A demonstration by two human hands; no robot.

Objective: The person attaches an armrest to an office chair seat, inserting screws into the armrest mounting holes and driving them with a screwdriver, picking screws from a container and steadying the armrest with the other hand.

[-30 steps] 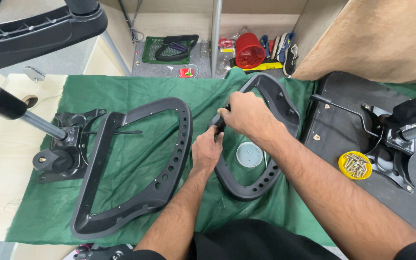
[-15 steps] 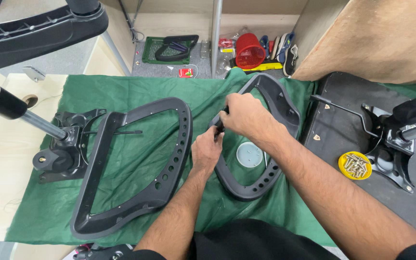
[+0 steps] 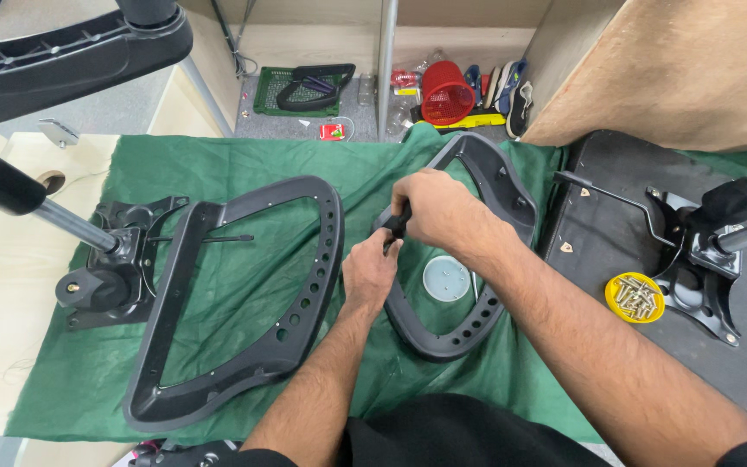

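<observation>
My right hand (image 3: 437, 210) is closed around the black handle of a screwdriver (image 3: 395, 228), held upright over the left rim of a dark plastic chair frame (image 3: 503, 186) on the green cloth. Just below it, my left hand (image 3: 370, 271) pinches the tool's lower end against that rim; the tip is hidden by the fingers. A second, larger chair frame (image 3: 309, 294) lies to the left of both hands. Inside the smaller frame rests a pale round lid (image 3: 446, 278).
A green cloth (image 3: 218, 169) covers the floor. A chair mechanism with gas cylinder (image 3: 97, 277) sits left. A black seat pan (image 3: 616, 229) and another mechanism (image 3: 711, 242) lie right, with a yellow dish of screws (image 3: 635, 297). A red basket (image 3: 446, 91) stands at the back.
</observation>
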